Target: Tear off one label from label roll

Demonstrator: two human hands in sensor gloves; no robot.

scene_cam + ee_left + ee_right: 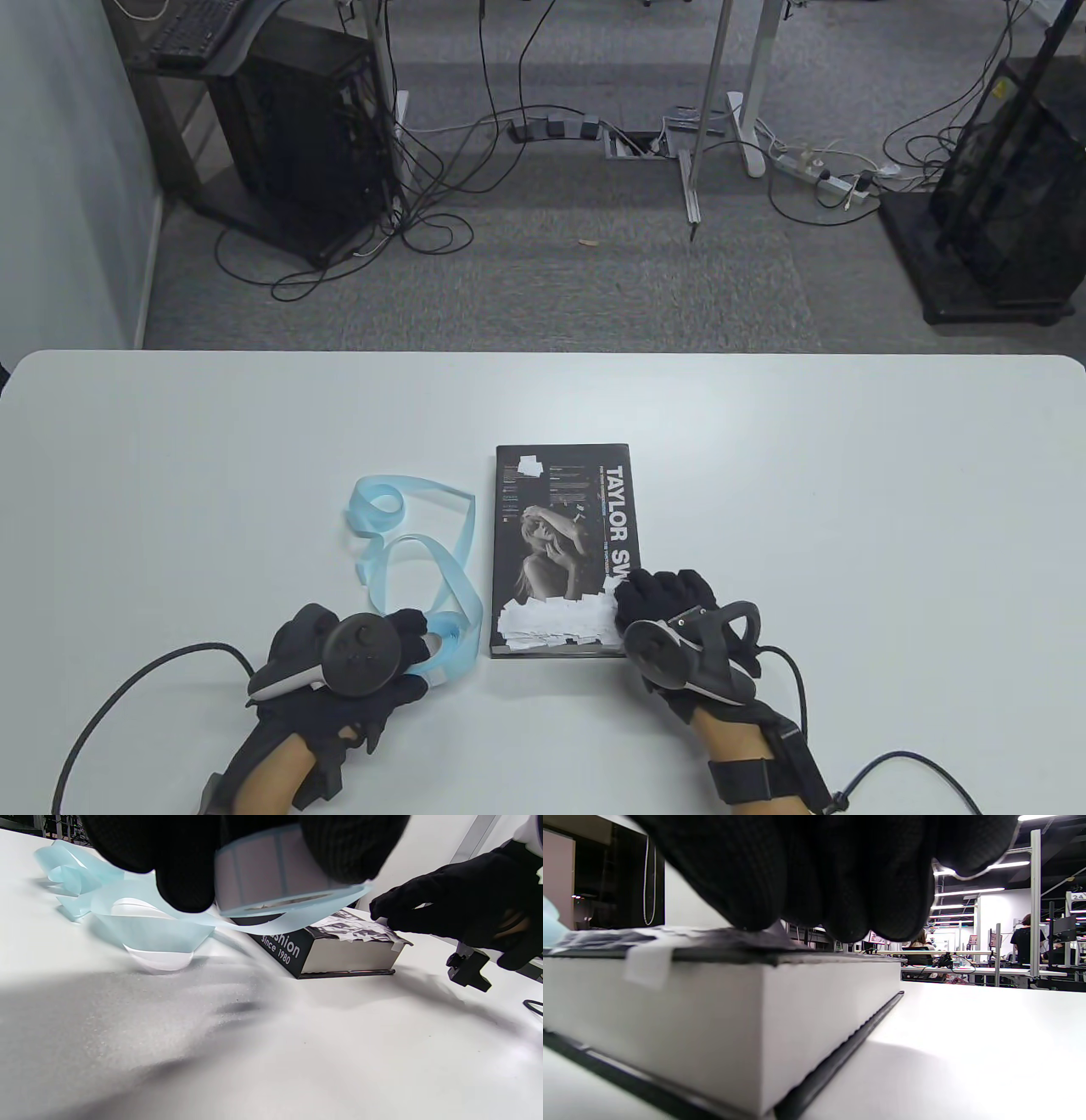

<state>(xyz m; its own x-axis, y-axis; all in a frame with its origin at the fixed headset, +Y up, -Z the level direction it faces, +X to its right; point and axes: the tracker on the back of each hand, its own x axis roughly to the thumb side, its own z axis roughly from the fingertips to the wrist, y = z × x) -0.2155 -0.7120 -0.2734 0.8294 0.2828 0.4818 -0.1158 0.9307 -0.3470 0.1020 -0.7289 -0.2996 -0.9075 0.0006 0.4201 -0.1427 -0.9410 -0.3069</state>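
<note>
At the near left of the white table, just left of the book, sits the label roll, gripped in the left hand with the gloved fingers wrapped closely round its drum; seen from the left wrist, rows of white labels on pale blue backing. Trailing away from the roll toward the far side, a long loose curl of spent blue backing strip, lying on the table beside the book.

On the book's near right corner rests the right hand, fingers curled and pressing down on the cover among a patch of white labels already stuck there; nothing visibly pinched between them, though the fingertips themselves are hidden by the glove.

Judging by this, between labels: one apparently being smoothed onto the cover, no fresh one lifted yet. Next move calls for bringing the right hand across to the roll, catching a label's edge with thumb and forefinger, and peeling it off the backing while keeping the roll steady in the left. Likely fiddly in gloves, with thin label edges and a springy, tangling strip.
</note>
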